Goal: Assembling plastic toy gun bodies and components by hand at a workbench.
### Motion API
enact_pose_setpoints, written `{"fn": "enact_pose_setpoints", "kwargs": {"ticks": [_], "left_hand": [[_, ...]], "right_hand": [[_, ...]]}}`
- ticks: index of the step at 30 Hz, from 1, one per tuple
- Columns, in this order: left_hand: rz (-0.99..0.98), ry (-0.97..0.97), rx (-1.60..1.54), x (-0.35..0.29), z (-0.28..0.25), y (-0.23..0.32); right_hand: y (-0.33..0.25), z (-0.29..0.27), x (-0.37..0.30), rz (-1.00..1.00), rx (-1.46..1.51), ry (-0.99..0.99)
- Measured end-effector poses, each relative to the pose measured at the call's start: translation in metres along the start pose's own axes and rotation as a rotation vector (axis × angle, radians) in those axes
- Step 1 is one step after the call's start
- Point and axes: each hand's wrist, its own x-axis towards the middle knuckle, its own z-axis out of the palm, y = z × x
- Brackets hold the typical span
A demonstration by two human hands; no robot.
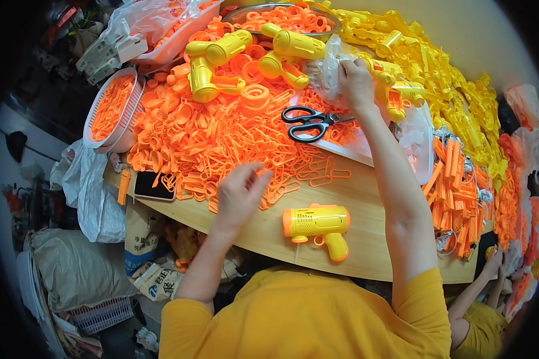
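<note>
My right hand (357,87) reaches to the far side of the table, its fingers closed at the edge of a clear plastic bag (328,70) with small pale pieces inside. Over the near edge of the orange part heap, my left hand (242,194) hovers slightly blurred, fingers apart and holding nothing. A yellow and orange toy gun (318,227) lies on its side on the table in front of me. Black-handled scissors (311,124) rest across the rim of a white tray (425,143), left of my right forearm. Beyond them lie several yellow gun bodies (230,48).
Loose orange parts (215,131) cover the left of the table (371,206); yellow parts (455,90) pile at the back right. Orange sticks (455,197) lie right. A phone (154,185) and a white basket (132,113) are left. Another person's hand (493,263) shows at far right.
</note>
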Motion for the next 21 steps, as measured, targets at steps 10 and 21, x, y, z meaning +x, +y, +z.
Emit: {"fn": "enact_pose_setpoints", "kwargs": {"ticks": [10, 21], "left_hand": [[0.157, -0.041, 0.314, 0.104, -0.027, -0.024], [0.04, -0.069, -0.007, 0.122, -0.046, -0.018]], "right_hand": [[-0.003, -0.013, -0.023, -0.101, 0.324, 0.136], [-0.003, -0.041, -0.043, 0.293, 0.75, 0.025]]}}
